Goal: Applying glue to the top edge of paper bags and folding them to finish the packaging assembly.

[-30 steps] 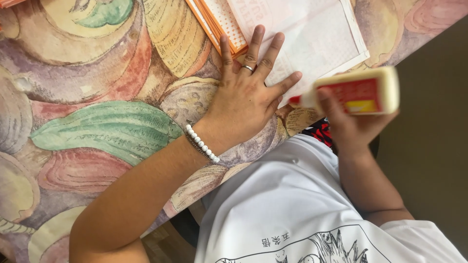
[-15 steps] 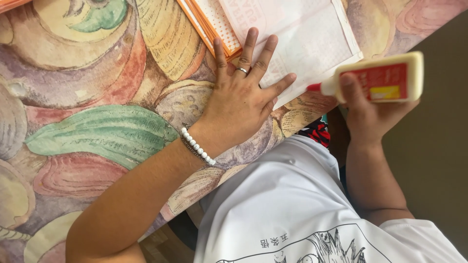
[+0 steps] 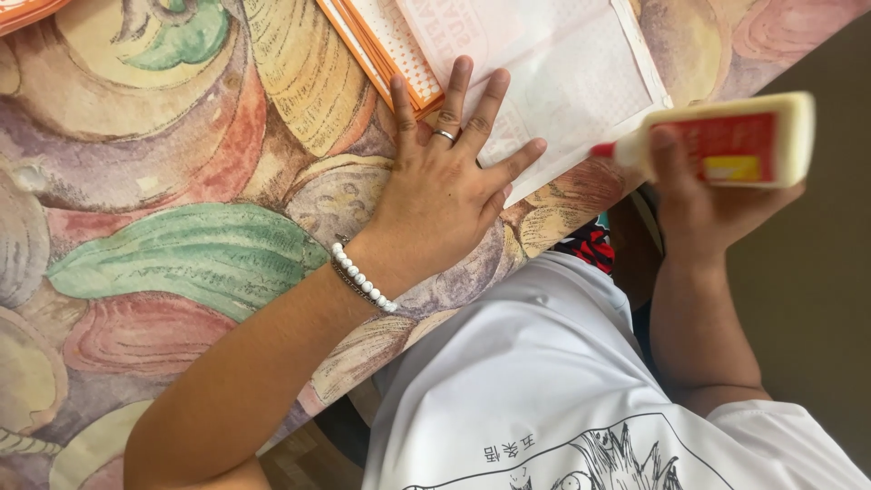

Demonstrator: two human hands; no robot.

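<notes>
The left hand (image 3: 445,195) lies flat, palm down, near the centre of the frame, its grip fully open with the fingers spread and nothing held. Its fingertips press on the lower edge of a white sheet of paper (image 3: 553,73) at the top centre, while the heel of the hand rests on the worktop (image 3: 181,254), which is covered with a cloth painted in large green, red, purple and yellow shapes. A silver ring (image 3: 445,136) sits on 1 finger and a bracelet of white beads (image 3: 361,279) circles the wrist. Just left of the paper, and partly under the index finger, lies an orange-edged booklet (image 3: 386,50) with a dotted face, running off the top of the frame. The right hand (image 3: 703,204) is at the right side of the frame, off the edge of the worktop, its grip closed around a cream-coloured glue bottle (image 3: 726,141) with a red label. The bottle lies roughly level, its red tip pointing left and reaching the lower right corner of the paper; whether the tip touches the sheet is unclear because of blur. A white printed shirt (image 3: 544,399) fills the lower centre and right of the frame.
</notes>
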